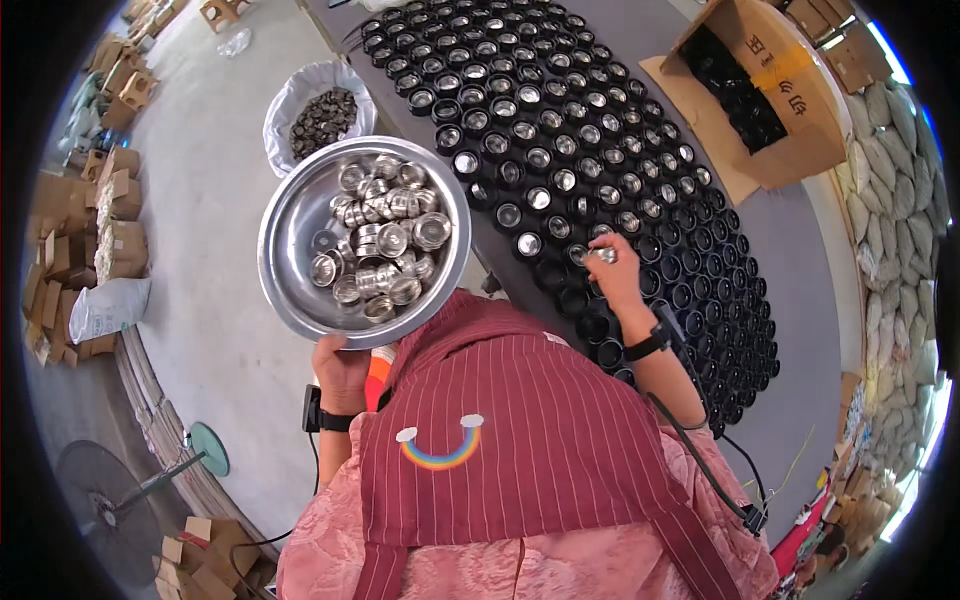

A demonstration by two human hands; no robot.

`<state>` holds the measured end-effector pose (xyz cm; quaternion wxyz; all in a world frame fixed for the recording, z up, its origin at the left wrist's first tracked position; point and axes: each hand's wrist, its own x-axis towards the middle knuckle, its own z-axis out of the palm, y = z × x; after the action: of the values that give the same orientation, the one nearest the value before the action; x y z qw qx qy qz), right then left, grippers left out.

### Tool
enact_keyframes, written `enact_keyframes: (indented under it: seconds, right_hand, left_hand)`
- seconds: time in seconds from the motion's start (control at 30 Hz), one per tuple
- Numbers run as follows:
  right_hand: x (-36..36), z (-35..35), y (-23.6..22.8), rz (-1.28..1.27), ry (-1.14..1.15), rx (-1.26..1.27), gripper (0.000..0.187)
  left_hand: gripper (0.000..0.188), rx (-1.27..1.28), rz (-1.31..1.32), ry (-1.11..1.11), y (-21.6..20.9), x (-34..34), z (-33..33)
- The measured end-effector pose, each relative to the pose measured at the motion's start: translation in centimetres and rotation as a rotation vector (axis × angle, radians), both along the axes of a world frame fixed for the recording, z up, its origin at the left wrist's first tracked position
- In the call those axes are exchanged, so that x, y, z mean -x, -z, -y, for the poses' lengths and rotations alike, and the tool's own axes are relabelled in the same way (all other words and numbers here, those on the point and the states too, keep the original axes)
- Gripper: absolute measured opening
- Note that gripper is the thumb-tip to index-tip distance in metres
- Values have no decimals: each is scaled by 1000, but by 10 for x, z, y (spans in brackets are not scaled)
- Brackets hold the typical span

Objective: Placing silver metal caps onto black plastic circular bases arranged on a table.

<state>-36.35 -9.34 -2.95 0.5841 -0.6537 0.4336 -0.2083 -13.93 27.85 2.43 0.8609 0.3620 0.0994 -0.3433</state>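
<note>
Holding a round steel bowl point(290, 255) up with your left hand point(343, 368), fingers closed under its near rim; bowl sits level, above the pale floor at the counter's left edge. Bowl is loaded with small shiny metal cups point(385, 235), piled loosely toward its right half, left part of the pan bare. Your right hand point(612, 275) is out over the dark counter point(800, 270), fingertips pinched shut on one metal cup point(602, 255), right at the near rows of black jars point(560, 120). Jars stand in tight rows across the counter; the farther ones show a silver insert inside, the near and right-hand ones look plain black. White sack point(290, 100) of dark small parts sits on the floor beyond the bowl. Open cardboard box point(800, 110) with more black jars lies at the counter's far right. Black wristbands on both wrists, cable running off the right one. Striped red apron point(530, 440) fills the lower frame.
</note>
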Motion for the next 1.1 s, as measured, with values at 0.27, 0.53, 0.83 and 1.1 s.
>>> enact_keyframes:
  seconds: [0.27,0.53,0.83,1.1]
  right_hand:
    - [-3,-27,33,-195,-192,314,27]
    - [17,-14,24,107,50,-329,28]
    - [43,-32,21,-367,-182,319,33]
    - [54,-52,15,-525,-414,555,47]
  left_hand:
    - [62,-15,-18,-6,-3,11,0]
    - [61,-38,-27,42,-4,17,7]
    - [60,-35,-41,97,-4,12,14]
    - [59,-43,-44,117,-7,12,15]
